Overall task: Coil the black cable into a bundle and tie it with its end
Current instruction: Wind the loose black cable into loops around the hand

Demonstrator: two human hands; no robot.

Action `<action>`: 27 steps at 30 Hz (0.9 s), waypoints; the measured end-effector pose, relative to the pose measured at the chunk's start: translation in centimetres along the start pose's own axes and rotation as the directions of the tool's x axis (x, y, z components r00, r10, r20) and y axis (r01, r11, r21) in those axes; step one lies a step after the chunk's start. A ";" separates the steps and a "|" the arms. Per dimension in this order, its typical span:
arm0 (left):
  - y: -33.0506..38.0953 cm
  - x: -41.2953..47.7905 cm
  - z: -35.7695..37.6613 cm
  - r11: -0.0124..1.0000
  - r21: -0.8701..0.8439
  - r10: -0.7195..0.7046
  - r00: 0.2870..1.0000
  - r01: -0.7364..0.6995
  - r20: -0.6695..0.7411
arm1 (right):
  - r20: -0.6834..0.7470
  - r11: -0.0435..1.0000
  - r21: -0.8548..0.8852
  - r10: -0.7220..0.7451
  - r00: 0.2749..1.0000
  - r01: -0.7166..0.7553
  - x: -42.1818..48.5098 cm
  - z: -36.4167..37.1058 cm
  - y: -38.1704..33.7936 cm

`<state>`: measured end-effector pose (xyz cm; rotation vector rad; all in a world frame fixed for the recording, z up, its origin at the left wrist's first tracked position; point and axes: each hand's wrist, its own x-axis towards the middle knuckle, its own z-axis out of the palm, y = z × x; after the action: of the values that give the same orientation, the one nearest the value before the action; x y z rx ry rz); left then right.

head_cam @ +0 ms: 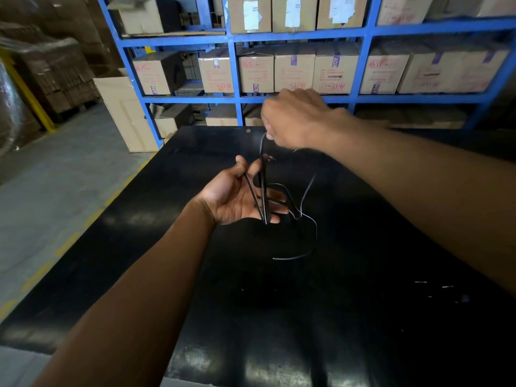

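A thin black cable (308, 191) hangs between both hands above a glossy black table (279, 317). My left hand (237, 196) is palm up with fingers spread, and a few strands of the cable run lengthwise across the palm from between thumb and forefinger to the fingertips. My right hand (293, 118) is higher and farther away, knuckles up, pinching the cable just above the left hand. Loose slack curves down to the right of my left hand and lies on the table, its free end near the table's middle.
Blue metal shelving (234, 71) packed with cardboard boxes stands behind the table. A tall tan carton (125, 113) sits on the grey floor at left, near yellow floor markings and wrapped stacks of cartons.
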<state>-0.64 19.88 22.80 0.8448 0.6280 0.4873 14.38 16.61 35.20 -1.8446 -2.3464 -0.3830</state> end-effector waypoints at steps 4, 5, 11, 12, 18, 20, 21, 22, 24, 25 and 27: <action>0.6 0.6 0.0 0.999 -0.031 0.016 1.000 -0.016 -0.019 | -0.021 0.997 0.077 0.020 1.000 -0.019 -2.2 0.7 -1.8; 0.7 0.7 -0.2 0.999 -0.032 0.008 1.000 -0.009 -0.027 | -0.018 0.996 0.088 0.033 0.999 -0.031 -2.6 1.1 -2.1; 0.8 1.2 -1.6 0.995 -0.079 0.063 0.997 -0.066 -0.049 | 0.084 0.876 0.421 0.221 0.972 -0.236 -5.1 4.2 -3.0; 0.9 1.3 -1.7 0.993 -0.074 0.083 0.995 -0.087 -0.058 | 0.102 0.843 0.469 0.243 0.965 -0.262 -5.7 4.9 -3.2; 1.8 1.4 -1.5 0.995 -0.057 0.073 0.992 -0.079 -0.099 | 0.308 0.594 0.701 0.246 0.919 -0.395 -10.1 10.5 -4.8; 1.9 1.3 -1.2 0.995 -0.067 0.067 0.996 -0.071 -0.066 | 0.358 0.579 0.700 0.221 0.907 -0.417 -11.3 12.5 -5.2; 1.9 1.2 -1.0 0.995 -0.074 0.070 0.996 -0.073 -0.046 | 0.389 0.566 0.703 0.200 0.899 -0.430 -11.7 13.3 -5.4; 1.9 1.1 -0.8 0.994 -0.081 0.069 0.997 -0.070 -0.018 | 0.420 0.546 0.712 0.174 0.891 -0.442 -12.0 14.0 -5.5; 1.9 0.9 -0.5 0.995 -0.083 0.056 0.997 -0.052 0.049 | 0.440 0.534 0.725 0.126 0.889 -0.434 -12.2 15.1 -5.4; 1.8 0.6 -0.2 0.996 -0.074 0.048 0.995 -0.042 0.084 | 0.427 0.546 0.728 0.114 0.897 -0.415 -12.1 15.6 -5.2; 1.5 0.2 0.2 0.999 -0.038 0.027 0.987 -0.021 0.160 | 0.409 0.571 0.723 0.099 0.907 -0.388 -11.5 16.4 -4.5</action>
<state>-0.65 20.78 24.06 0.8485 0.4596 0.4462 13.71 9.45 16.03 -1.7530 -1.8253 0.9476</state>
